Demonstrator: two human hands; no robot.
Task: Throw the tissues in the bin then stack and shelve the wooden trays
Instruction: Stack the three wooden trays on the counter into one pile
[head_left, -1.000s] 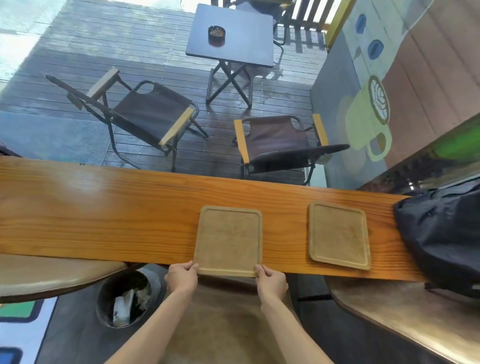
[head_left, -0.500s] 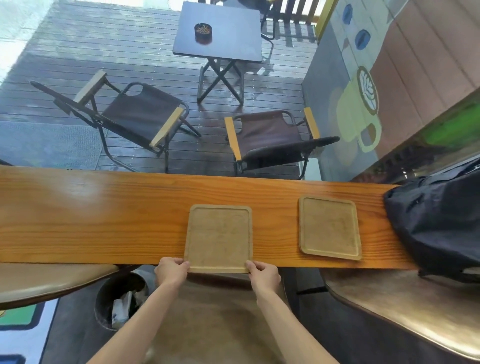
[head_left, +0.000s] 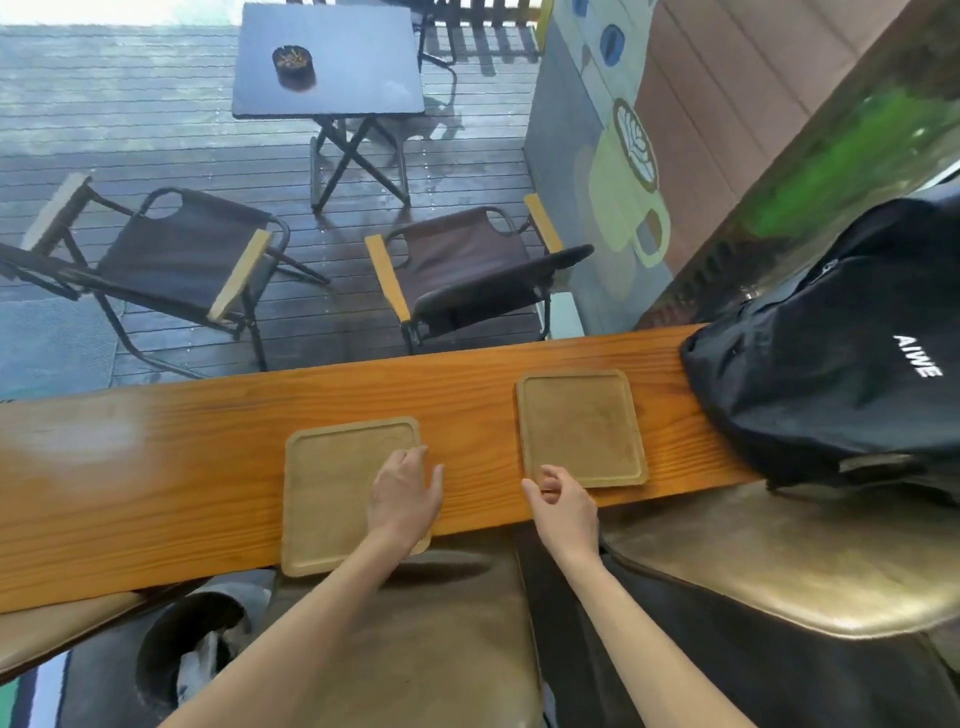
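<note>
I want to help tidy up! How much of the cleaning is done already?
Tissues look binned: white scraps sit in the bin and both trays are bare. Now the left hand rests on the left tray while the right hand reaches the right tray. Stacking and shelving remain; they lie apart on the counter.

Two trays (head_left: 332, 488) (head_left: 582, 426) side by side on the counter (head_left: 156, 467), backpack (head_left: 831, 374) at right, bin (head_left: 182, 654) below left.

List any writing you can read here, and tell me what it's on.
"AIWE": white capital letters on the black backpack at the right end of the wooden counter.
No other writing: the wall mural shows only a painted coffee mug, and the wooden trays are unmarked.
</note>
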